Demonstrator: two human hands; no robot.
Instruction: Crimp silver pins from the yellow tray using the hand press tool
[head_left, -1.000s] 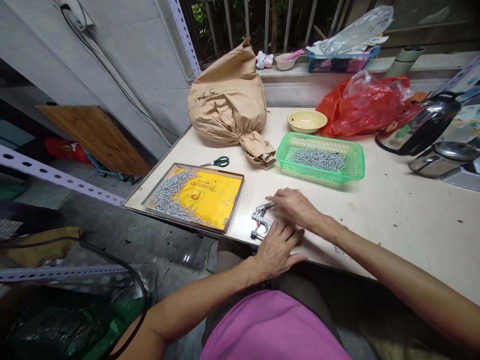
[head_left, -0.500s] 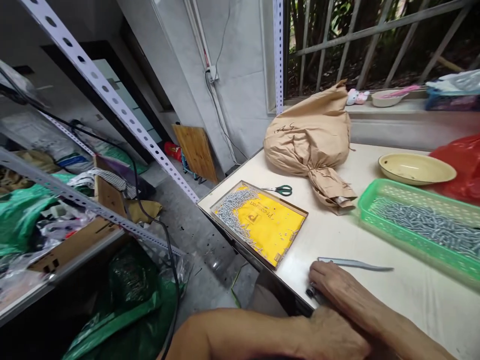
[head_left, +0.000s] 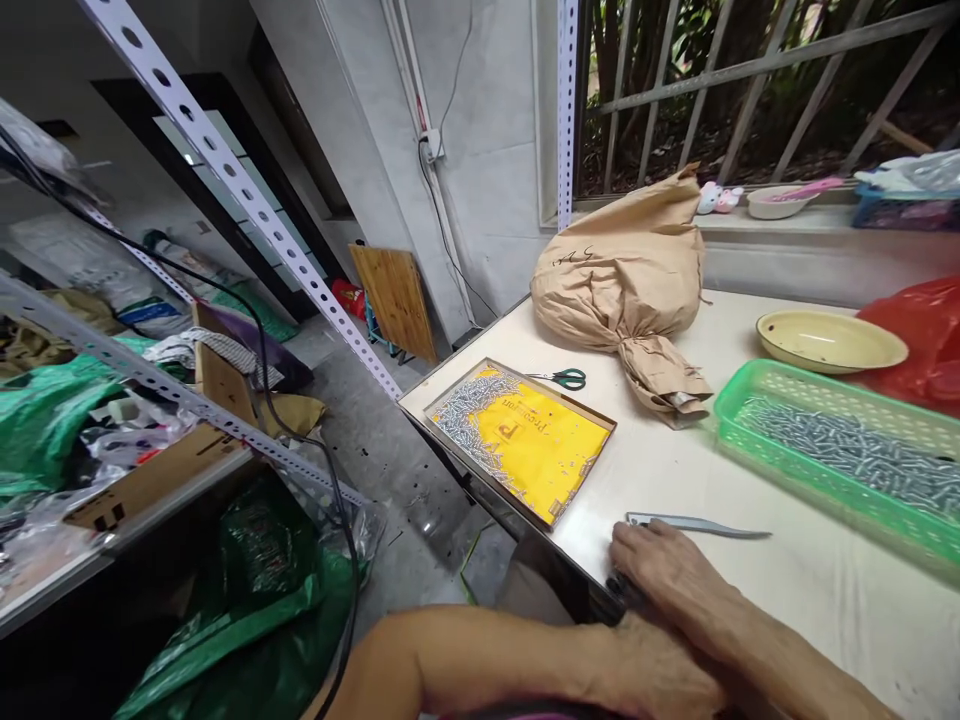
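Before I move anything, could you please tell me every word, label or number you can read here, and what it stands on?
"P": on the yellow sheet, upside down.
"Pr...": a word beside it, upside down; the rest is too blurred.
Brown paper bag: dark handwritten marks, unreadable.
Cardboard: black print, unreadable.

The lever [head_left: 703, 525] looks smooth metal, the basket [head_left: 817, 494] glossy plastic, the bag [head_left: 615, 285] crumpled paper.
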